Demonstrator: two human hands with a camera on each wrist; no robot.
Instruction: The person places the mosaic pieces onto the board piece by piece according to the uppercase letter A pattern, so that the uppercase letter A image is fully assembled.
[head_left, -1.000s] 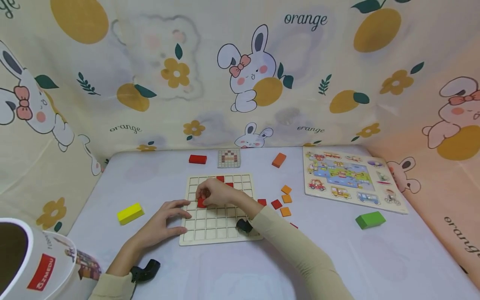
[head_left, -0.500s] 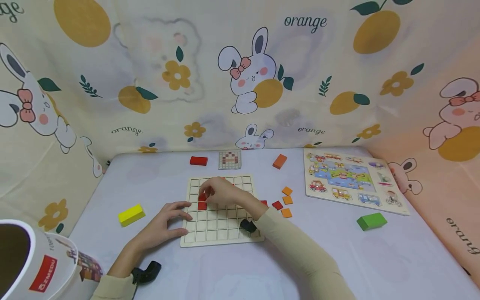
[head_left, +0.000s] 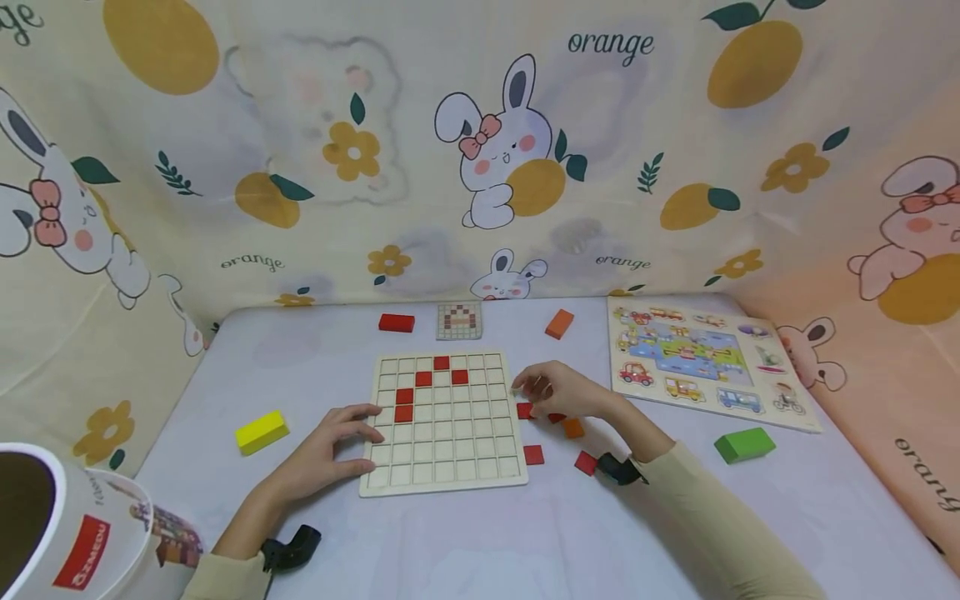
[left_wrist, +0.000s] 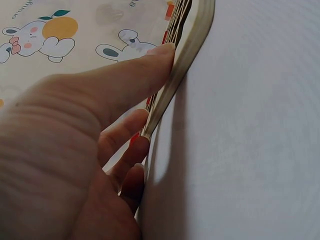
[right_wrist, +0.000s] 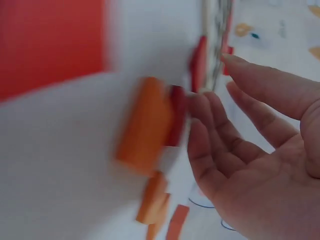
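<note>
Right wrist view is super blurry, the orange tiles point(right_wrist: 145, 125) are just smears. The right hand point(head_left: 558, 390) covers part of the red tile point(head_left: 556, 416) under it, so can't tell if it's touching.

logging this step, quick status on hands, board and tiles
Left hand open, fingers on grid board edge. Right hand open over loose red tile, nothing gripped. Five red tiles seated. Nothing in the way.
</note>
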